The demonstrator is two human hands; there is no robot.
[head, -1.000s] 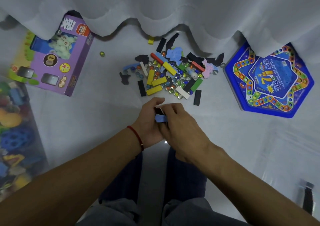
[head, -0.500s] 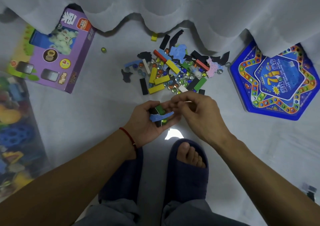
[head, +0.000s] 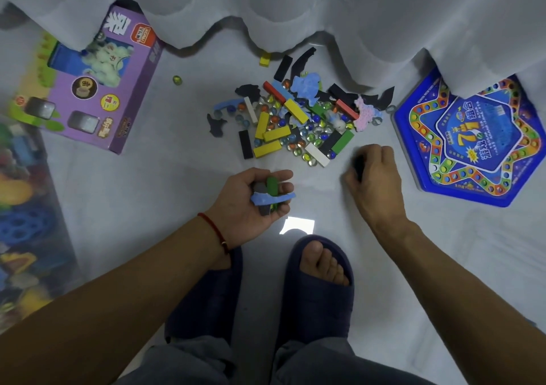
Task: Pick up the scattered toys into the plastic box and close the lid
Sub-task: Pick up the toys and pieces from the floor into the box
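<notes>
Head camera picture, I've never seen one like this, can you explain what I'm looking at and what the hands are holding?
The camera sits on a person's head, looking down at their own arms and slippered feet. No machine here, just bare hands. On the floor lies a toy pile of coloured blocks, marbles and foam shapes. A purple box lies at the left, a blue game board at the right, and a clear plastic box at the left edge. The left hand cups gathered pieces; the right hand closes on a dark block.
</notes>
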